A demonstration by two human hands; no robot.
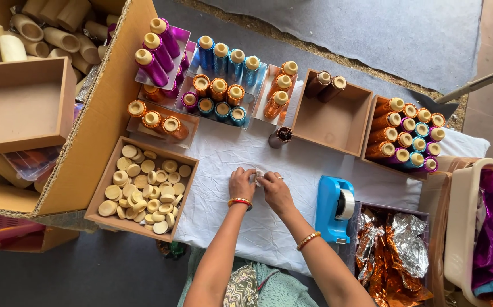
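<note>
While both forearms reach forward over the crumpled white cloth [229, 153], the left hand [241, 183] and the right hand [275, 190] meet at its middle, fingertips pinched together on a small pale piece [257, 174] that sits right between them, touching both. It is too small to tell what the piece is. Each wrist carries a beaded bangle.

Just beyond the hands, a dark brown foil-wrapped tube [280, 137] lies on the cloth, apart from them. To the right of the right hand stands a blue plastic tape dispenser [333, 207], near but not touching. To the left of the left hand sits a shallow brown box of round cream-coloured caps [142, 186].

Farther back, trays hold upright tubes wrapped in purple, blue and orange foil [218, 85], and an open brown box [333, 113] holds two dark tubes. Another box at the right is packed with orange, pink and blue tubes [408, 133]. A tray of crinkled silver and orange foil sheets [391, 250] rests beside the dispenser.
</note>
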